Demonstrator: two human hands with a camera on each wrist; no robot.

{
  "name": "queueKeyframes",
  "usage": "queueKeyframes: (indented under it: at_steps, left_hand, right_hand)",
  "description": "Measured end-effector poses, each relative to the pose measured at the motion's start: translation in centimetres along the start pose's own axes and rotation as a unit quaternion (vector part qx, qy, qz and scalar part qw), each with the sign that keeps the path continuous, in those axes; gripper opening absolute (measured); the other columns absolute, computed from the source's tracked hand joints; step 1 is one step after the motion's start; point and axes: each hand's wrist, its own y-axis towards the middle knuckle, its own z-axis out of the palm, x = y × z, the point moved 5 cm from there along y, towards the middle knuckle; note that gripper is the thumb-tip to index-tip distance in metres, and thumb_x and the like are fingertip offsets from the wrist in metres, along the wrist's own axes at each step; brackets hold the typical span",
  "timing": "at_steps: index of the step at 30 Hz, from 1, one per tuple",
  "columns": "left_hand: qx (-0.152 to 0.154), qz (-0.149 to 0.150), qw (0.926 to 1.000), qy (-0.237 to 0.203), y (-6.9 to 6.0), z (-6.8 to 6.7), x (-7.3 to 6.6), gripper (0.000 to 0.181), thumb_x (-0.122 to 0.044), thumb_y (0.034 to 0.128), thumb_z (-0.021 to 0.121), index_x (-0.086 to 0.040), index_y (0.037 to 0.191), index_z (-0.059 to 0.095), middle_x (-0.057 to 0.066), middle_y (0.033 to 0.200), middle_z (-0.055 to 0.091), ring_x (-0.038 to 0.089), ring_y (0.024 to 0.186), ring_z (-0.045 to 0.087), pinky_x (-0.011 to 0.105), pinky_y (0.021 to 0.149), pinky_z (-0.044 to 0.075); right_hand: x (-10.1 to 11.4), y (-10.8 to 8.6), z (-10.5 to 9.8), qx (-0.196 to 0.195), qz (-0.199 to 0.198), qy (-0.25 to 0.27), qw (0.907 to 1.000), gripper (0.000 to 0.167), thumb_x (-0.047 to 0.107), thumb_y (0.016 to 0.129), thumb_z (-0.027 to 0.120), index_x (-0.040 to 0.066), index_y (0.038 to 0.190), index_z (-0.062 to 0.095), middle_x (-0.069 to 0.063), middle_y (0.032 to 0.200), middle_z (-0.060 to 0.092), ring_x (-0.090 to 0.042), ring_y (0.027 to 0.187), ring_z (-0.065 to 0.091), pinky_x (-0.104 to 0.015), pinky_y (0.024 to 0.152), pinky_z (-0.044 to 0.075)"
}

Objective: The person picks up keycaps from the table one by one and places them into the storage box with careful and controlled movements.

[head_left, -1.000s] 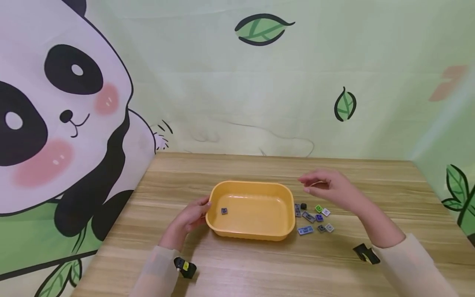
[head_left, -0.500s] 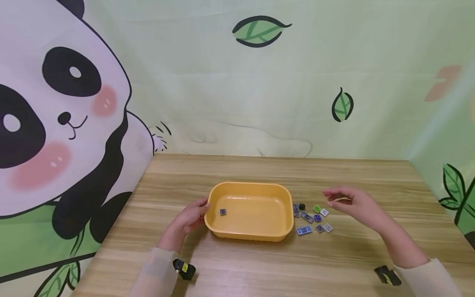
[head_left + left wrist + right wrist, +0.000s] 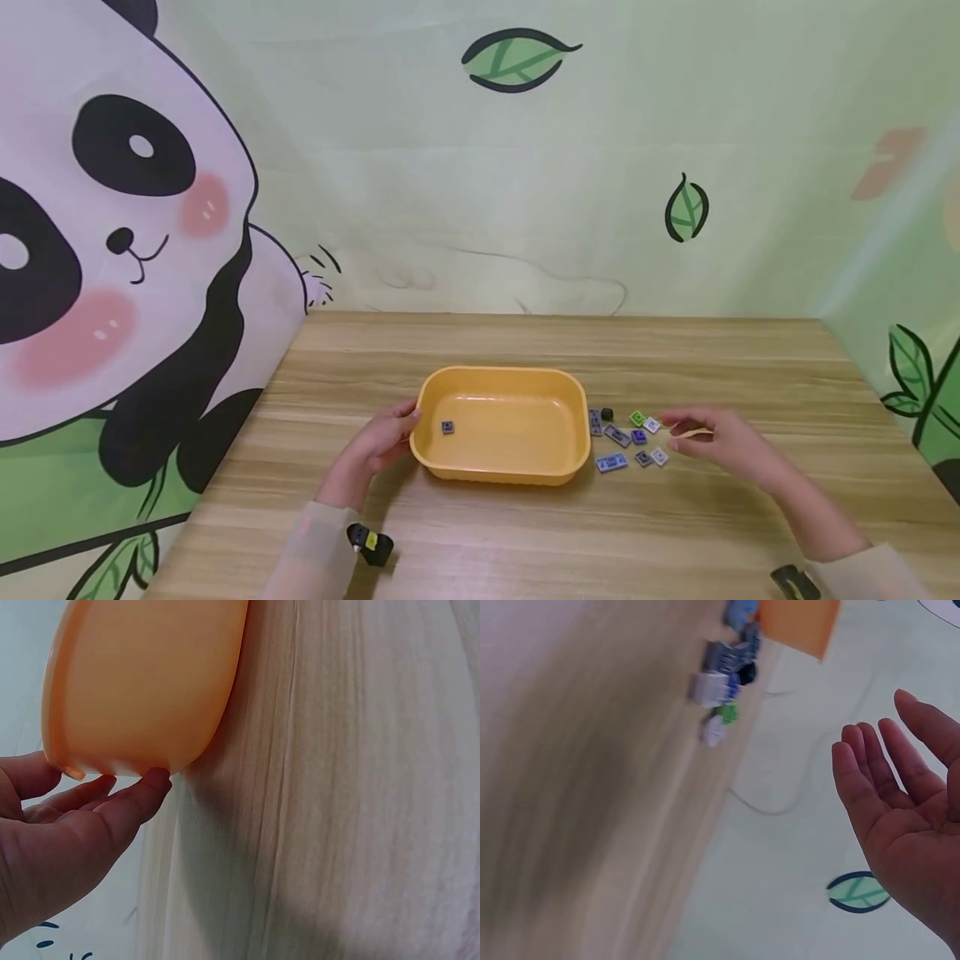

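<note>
My left hand [image 3: 387, 437] holds the left end of a yellow-orange plastic tray [image 3: 506, 477], fingers by the rim and thumb against the outer wall in the left wrist view. One small dark square piece [image 3: 447, 427] lies inside the tray at its left. My right hand [image 3: 712, 437] hovers just right of the loose pieces, fingers loosely bent and apart from the thumb, with nothing between them. Nearest to it are two white square pieces [image 3: 659, 456]. Beside these lie a green piece [image 3: 637, 418], a purple-blue piece [image 3: 638, 437] and a long blue piece [image 3: 611, 462].
Grey-blue oblong pieces [image 3: 617, 435] and a small black piece [image 3: 607, 414] lie close to the tray's right side. The wooden table [image 3: 525, 542] ends at a green backdrop [image 3: 360, 167] with a panda and leaves. Black devices are strapped at both wrists.
My right hand has moved right, away from above the tray's right side, then lower toward the loose pieces. My left hand stays at the tray. The view has shifted slightly.
</note>
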Motion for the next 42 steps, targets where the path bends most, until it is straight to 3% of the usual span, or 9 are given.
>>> queueKeyframes:
  at_steps: [8, 14, 20, 28, 34, 42]
  left_hand:
    - [-0.003, 0.003, 1.0, -0.001, -0.1, -0.1, -0.3, 0.054, -0.013, 0.1115, 0.034, 0.005, 0.161, 0.019, 0.034, 0.158, 0.036, 0.019, 0.121, 0.057, 0.027, 0.094, 0.055]
    - [0.009, 0.011, 0.9999, -0.001, 0.1, -0.3, -0.5, 0.056, -0.014, 0.1117, 0.034, 0.005, 0.161, 0.016, 0.034, 0.16, 0.034, 0.02, 0.125, 0.055, 0.028, 0.096, 0.055]
    - [0.019, 0.016, 0.9997, 0.003, 0.3, -0.3, -0.6, 0.057, -0.016, 0.1116, 0.034, 0.006, 0.161, 0.015, 0.035, 0.16, 0.032, 0.015, 0.12, 0.057, 0.024, 0.093, 0.054]
    - [0.006, 0.008, 0.9999, 0.01, 0.2, -0.3, -0.7, 0.055, -0.014, 0.1117, 0.034, 0.004, 0.161, 0.018, 0.033, 0.16, 0.034, 0.021, 0.126, 0.054, 0.028, 0.097, 0.055]
    - [0.005, 0.007, 0.9999, 0.014, 0.1, -0.1, -0.7, 0.054, -0.014, 0.112, 0.033, 0.004, 0.161, 0.019, 0.033, 0.161, 0.033, 0.022, 0.127, 0.054, 0.028, 0.096, 0.054]
    - [0.006, 0.007, 0.9998, 0.016, 0.2, -0.1, -0.1, 0.054, -0.013, 0.1118, 0.033, 0.004, 0.161, 0.019, 0.033, 0.161, 0.033, 0.022, 0.127, 0.054, 0.029, 0.099, 0.054]
  right_hand:
    - [-1.7, 0.0, 1.2, 0.017, 0.023, -0.003, 0.9996, 0.038, 0.004, 0.093, 0.07, -0.014, 0.127, 0.063, -0.033, 0.123, 0.066, -0.03, 0.103, 0.069, -0.021, 0.081, 0.06]
    - [-2.5, 0.0, 1.7, 0.018, 0.03, -0.019, 0.9992, 0.041, 0.002, 0.09, 0.072, -0.013, 0.126, 0.063, -0.034, 0.124, 0.066, -0.037, 0.104, 0.068, -0.038, 0.086, 0.062]
    - [-3.3, 0.1, 2.2, 0.012, 0.036, -0.033, 0.9987, 0.042, 0.003, 0.088, 0.074, -0.013, 0.126, 0.062, -0.034, 0.124, 0.065, -0.039, 0.103, 0.068, -0.045, 0.088, 0.062]
    - [-4.0, 0.7, 2.7, 0.019, 0.036, -0.041, 0.9983, 0.046, -0.001, 0.085, 0.074, -0.015, 0.127, 0.061, -0.037, 0.123, 0.065, -0.042, 0.104, 0.068, -0.05, 0.088, 0.061]
    - [-4.3, 1.0, 3.1, 0.027, 0.047, -0.031, 0.998, 0.045, -0.005, 0.083, 0.073, -0.017, 0.124, 0.061, -0.033, 0.112, 0.069, -0.038, 0.099, 0.07, -0.043, 0.083, 0.063]
    - [-4.9, 1.2, 3.7, 0.03, 0.023, -0.043, 0.9983, 0.04, -0.008, 0.082, 0.072, -0.019, 0.119, 0.063, -0.023, 0.101, 0.072, -0.026, 0.09, 0.068, -0.028, 0.077, 0.061]
